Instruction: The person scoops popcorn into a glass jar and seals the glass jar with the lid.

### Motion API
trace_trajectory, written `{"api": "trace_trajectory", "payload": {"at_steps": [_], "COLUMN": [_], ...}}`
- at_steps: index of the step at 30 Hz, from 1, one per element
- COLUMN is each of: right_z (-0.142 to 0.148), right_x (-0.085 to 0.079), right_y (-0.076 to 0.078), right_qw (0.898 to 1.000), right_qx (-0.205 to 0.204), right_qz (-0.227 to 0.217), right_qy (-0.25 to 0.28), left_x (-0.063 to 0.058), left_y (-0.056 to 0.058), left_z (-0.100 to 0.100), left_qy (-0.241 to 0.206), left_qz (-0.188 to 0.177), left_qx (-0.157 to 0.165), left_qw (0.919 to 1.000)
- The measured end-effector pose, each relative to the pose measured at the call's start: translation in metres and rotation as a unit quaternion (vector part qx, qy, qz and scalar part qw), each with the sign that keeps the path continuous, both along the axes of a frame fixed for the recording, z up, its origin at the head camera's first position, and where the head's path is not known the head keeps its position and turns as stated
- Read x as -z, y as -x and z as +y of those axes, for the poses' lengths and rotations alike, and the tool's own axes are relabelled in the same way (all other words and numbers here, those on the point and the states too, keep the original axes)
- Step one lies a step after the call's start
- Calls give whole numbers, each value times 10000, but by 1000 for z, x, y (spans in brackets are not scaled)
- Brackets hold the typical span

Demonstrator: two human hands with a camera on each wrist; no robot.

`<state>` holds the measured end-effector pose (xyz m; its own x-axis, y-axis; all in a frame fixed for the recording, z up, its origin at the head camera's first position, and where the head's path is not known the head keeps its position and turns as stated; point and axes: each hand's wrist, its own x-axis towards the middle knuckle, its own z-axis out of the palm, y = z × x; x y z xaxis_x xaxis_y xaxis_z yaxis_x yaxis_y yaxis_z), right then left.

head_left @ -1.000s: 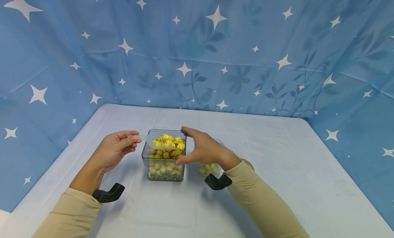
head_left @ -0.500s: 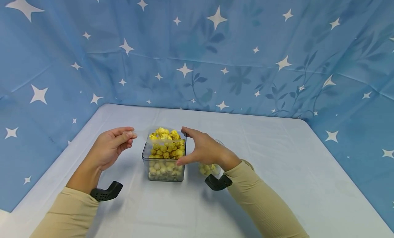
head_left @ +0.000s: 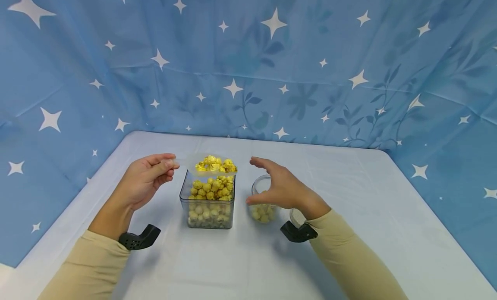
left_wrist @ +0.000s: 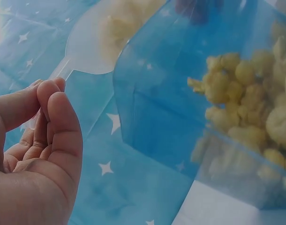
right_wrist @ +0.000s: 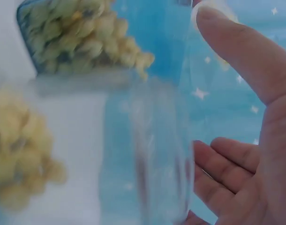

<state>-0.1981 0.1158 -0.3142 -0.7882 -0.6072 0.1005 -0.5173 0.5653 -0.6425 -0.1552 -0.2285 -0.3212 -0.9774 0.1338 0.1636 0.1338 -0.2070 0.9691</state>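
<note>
In the head view my left hand (head_left: 145,179) pinches the thin handle of a translucent scoop (left_wrist: 89,44). Yellow popcorn (head_left: 215,163) is heaped in the scoop's bowl, held over the back of a clear square bin (head_left: 209,222). More popcorn fills much of that bin. My right hand (head_left: 285,188) has thumb and fingers spread wide by a clear round jar (head_left: 261,183), which has some popcorn in its lower part. In the right wrist view the jar (right_wrist: 157,154) is blurred and close to the hand; whether they touch I cannot tell.
A round pale lid (head_left: 297,217) lies right of the jar, partly hidden by the right wrist. Everything stands on a white-covered table (head_left: 217,265). A blue curtain (head_left: 248,54) with white stars hangs behind and along the sides.
My right hand has left the bin's right side and moved right to the jar. The scoop of popcorn has risen from inside the bin to above its rim, after a slight shift left.
</note>
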Motion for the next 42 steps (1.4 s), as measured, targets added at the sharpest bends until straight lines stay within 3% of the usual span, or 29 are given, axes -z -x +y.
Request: {"api": "trace_trajectory", "payload": {"at_steps": [7,13,17,25,33,42], "right_z": [29,33,35,35,38,40], "right_x": [19,38,45,49,49,50], "right_y": [2,2,2,1,-1,-2], "right_qw": [9986,9928,9923,9932,9917,9921], "right_qx": [461,879,893,912,972,921], "right_qz": [-40,-582,-442,-314,-530,-524], "right_qy": [262,576,735,658,659,677], "left_x": [-8,-14,-20,-30,-39,-40], "left_y": [4,12,18,25,27,27], "left_z": [16,30,39,58,69,71], "left_qy": [248,842,1269,1801,2611,2791], "left_qz": [-57,-158,-167,-237,-203,-172], "left_qx": [127,322,390,355,346,394], "left_qw": [9996,9958,9910,9827,9645,9593]}}
